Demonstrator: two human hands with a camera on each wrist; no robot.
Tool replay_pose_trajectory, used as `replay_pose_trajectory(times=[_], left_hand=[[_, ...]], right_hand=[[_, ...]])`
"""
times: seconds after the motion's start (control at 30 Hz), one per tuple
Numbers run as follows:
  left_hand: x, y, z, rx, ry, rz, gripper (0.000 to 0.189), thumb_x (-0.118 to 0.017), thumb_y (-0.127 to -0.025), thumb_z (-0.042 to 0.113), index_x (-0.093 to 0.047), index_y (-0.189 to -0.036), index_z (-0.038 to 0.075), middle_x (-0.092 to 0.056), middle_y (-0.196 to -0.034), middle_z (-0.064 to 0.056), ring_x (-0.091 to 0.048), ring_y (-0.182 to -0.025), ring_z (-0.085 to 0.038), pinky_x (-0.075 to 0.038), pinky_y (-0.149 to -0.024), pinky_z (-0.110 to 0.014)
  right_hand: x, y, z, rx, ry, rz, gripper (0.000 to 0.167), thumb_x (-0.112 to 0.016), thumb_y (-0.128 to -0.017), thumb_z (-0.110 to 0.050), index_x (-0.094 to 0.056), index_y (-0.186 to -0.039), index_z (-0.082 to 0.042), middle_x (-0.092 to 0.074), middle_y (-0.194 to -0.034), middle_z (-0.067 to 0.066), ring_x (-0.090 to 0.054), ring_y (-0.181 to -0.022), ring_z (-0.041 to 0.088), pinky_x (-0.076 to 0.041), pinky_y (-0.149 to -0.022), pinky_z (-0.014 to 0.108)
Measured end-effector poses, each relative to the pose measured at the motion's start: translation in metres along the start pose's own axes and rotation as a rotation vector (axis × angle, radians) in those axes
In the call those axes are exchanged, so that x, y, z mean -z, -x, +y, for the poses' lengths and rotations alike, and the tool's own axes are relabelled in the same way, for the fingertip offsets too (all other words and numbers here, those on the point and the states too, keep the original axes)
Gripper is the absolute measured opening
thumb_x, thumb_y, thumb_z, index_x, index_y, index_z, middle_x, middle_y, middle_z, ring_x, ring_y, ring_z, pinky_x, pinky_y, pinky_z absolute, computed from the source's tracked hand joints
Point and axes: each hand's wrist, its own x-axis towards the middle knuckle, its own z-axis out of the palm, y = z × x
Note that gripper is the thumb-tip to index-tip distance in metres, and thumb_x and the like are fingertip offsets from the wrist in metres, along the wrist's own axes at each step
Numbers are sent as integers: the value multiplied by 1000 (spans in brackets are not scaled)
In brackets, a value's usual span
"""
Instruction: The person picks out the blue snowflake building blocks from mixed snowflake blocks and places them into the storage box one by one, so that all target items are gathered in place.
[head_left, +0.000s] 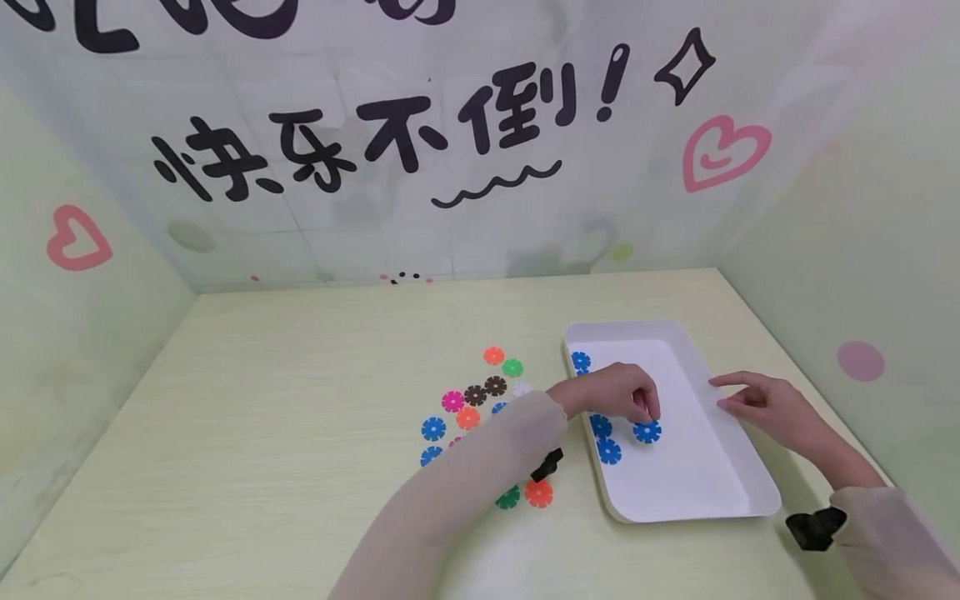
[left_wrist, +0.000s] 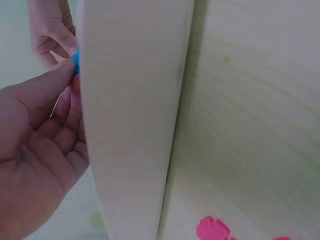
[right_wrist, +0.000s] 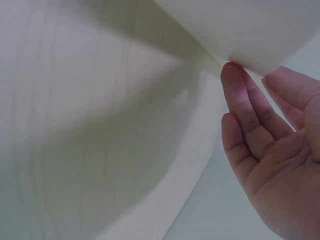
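My left hand (head_left: 617,390) reaches over the white tray (head_left: 697,487) and pinches a blue snowflake disc (head_left: 647,432) between thumb and fingertips, low over the tray floor. In the left wrist view, only an edge of that blue disc (left_wrist: 76,61) shows past the tray wall. Several more blue discs (head_left: 609,451) lie along the tray's left side, partly hidden by the left wrist. At the tray's right rim, my right hand (head_left: 776,412) touches with its fingertips. The right wrist view shows its fingers (right_wrist: 240,97) extended against the tray's outer side, with the thumb at the rim.
Left of the tray, loose snowflake discs lie on the wooden table (head_left: 262,400): orange (head_left: 493,356), light green (head_left: 513,367), black (head_left: 475,395), pink (head_left: 453,401) and blue (head_left: 433,429). The left sleeve (head_left: 465,467) covers some of them. Printed walls enclose the table behind and at both sides.
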Motion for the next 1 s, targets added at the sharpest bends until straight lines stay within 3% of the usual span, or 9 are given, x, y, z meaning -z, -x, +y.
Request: replay_pose_trajectory(times=[0.17,0.53,0.87,1.0], left_hand=[[-11,-8,-2,67,-66,-24,4,-64,-85,11,-67,-85,14,-59,-79,6,-48,-70,-4,-39,-61,-10],[-21,-14,0,95,-144,-65,5,-66,-84,11,-66,-81,15,-58,-75,8,-50,-66,-3,-39,-59,-11],[-21,-12,2,148,-159,-57,8,-65,-86,14,-64,-79,18,-57,-76,10,-50,-68,-4,-40,-60,-12],[-15,-7,0,134,-145,-47,3,-64,-86,16,-64,-84,18,-56,-79,10,-50,-71,-4,-40,-61,-12]], right_hand=[[-1,0,0,10,-7,6,34,-64,-85,-8,-56,-114,7,-66,-80,9,-58,-66,4,-47,-58,21],[0,-1,2,2,-16,-1,34,-64,-85,-8,-55,-114,7,-66,-80,10,-58,-66,5,-48,-58,21],[0,-1,2,32,-32,10,33,-65,-84,-5,-55,-112,9,-67,-78,9,-58,-66,4,-47,-58,20],[0,-1,3,21,-37,10,33,-65,-84,-5,-54,-112,9,-66,-78,10,-58,-66,4,-47,-57,20]])
